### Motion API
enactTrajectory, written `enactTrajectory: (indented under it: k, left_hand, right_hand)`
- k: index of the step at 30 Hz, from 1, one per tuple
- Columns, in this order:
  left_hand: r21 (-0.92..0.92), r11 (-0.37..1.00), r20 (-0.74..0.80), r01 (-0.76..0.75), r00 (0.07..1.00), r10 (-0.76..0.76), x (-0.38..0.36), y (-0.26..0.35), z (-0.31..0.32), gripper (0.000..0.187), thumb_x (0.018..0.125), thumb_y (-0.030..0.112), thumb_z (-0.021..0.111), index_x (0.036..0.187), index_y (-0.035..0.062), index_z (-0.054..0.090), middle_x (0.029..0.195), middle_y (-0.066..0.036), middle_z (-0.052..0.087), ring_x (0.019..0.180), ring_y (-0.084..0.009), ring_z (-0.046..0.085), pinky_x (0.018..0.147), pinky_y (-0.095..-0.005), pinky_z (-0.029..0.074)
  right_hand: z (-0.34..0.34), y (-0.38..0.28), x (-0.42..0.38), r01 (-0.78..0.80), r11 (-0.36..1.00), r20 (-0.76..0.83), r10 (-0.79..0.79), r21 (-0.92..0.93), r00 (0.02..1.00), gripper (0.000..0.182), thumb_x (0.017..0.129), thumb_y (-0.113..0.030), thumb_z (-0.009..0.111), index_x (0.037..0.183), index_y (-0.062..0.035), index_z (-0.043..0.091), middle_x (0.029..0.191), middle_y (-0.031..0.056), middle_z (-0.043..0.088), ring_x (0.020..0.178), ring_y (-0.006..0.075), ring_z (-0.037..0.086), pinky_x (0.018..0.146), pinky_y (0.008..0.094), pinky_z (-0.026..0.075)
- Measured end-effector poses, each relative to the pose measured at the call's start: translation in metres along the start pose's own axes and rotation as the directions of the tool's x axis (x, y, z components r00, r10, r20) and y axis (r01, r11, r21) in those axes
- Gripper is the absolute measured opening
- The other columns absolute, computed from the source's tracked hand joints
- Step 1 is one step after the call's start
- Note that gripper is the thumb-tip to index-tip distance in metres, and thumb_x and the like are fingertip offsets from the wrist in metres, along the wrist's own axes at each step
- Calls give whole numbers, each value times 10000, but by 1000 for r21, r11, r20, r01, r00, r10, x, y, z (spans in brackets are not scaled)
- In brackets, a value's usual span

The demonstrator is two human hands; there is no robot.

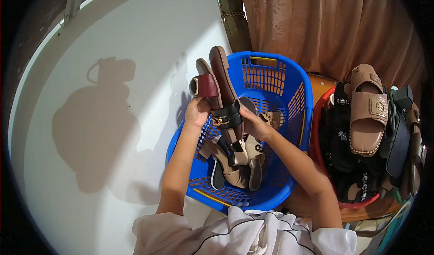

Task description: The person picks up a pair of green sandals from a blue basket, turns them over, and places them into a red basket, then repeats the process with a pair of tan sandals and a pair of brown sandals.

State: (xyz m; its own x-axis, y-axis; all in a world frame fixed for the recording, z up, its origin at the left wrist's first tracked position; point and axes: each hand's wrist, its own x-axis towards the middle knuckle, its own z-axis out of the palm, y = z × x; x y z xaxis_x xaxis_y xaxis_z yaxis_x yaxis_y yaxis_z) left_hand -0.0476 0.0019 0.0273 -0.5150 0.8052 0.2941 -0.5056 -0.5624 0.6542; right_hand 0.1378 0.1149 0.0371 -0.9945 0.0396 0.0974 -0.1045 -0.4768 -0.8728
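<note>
My left hand (197, 112) is closed on a slide sandal with a maroon strap (207, 86) and a dark round ornament. My right hand (257, 125) grips a brown-soled sandal with a black strap (231, 115) and a gold buckle. The two sandals are held side by side, soles tilted up, above a blue plastic basket (296, 76). Inside the basket lie several beige and black sandals (235, 176), among them one with a block heel. Parts of them are hidden behind my hands and the held pair.
To the right, a red basket (316, 133) is heaped with sandals, a pinkish-beige slide (368, 119) on top. It rests on an orange-brown surface (316, 200). A white wall panel (104, 38) borders the left side, and a brown curtain (316, 24) hangs behind.
</note>
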Motion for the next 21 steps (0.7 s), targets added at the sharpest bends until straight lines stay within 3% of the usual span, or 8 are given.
enactTrajectory:
  k: [5,6,9,10,12,15,19,21]
  left_hand:
    - [31,999,91,-33,995,30,-4,2,4,429,705,251,668,1073,99,510,1058,-41,555,969,-181,526,861,-337,417]
    - [93,993,-11,-68,998,69,-1,-1,-3,453,699,318,662,1067,102,511,1032,-39,567,933,-169,546,811,-315,455]
    - [-21,993,-115,-115,987,111,3,10,-2,397,746,283,619,1077,97,504,1040,-40,565,943,-173,541,820,-312,450]
    - [-42,983,-270,-181,949,163,-1,13,1,397,755,178,612,1117,93,474,1025,-62,565,916,-203,550,781,-362,467]
    - [-81,971,-186,-226,960,208,-6,29,3,359,750,104,597,1088,52,487,1059,-77,556,972,-220,526,867,-357,417]
    - [-110,958,-213,-265,948,237,-2,33,0,346,740,63,599,1072,46,504,1065,-79,555,982,-224,521,888,-354,404]
    - [-112,960,-171,-257,957,236,2,22,-3,322,747,38,591,1060,44,517,1055,-92,560,979,-226,522,884,-360,410]
    - [-106,972,-221,-210,958,183,3,19,0,309,750,44,592,1051,45,522,1055,-94,559,972,-235,526,869,-374,421]
  right_hand:
    - [-4,3,0,19,993,34,-15,-118,999,725,739,-424,504,1329,-119,213,1270,69,340,1154,205,342,941,377,272]
    - [-3,1,-1,20,985,37,-14,-172,999,740,725,-417,504,1323,-90,215,1285,78,324,1184,208,314,956,385,261]
    - [3,0,-5,65,975,29,-61,-210,998,743,708,-431,498,1300,-55,253,1242,99,367,1152,196,353,945,351,280]
    - [0,3,-4,56,972,37,-49,-227,998,727,723,-442,485,1296,-55,261,1228,105,383,1133,198,375,939,341,292]
    - [-9,14,-1,40,965,50,-28,-261,998,699,752,-464,459,1288,-54,277,1201,116,415,1096,201,417,927,320,316]
    - [2,19,1,-69,997,-126,73,38,989,565,813,-474,413,1180,-45,415,1104,117,494,987,195,498,875,298,374]
    - [-1,13,-2,-203,955,65,193,215,979,615,826,-520,378,1240,-66,348,1137,138,483,1011,211,507,885,323,401]
    - [-7,18,-1,-224,954,15,226,198,974,674,816,-551,379,1284,-74,293,1211,159,426,1072,231,465,923,343,364]
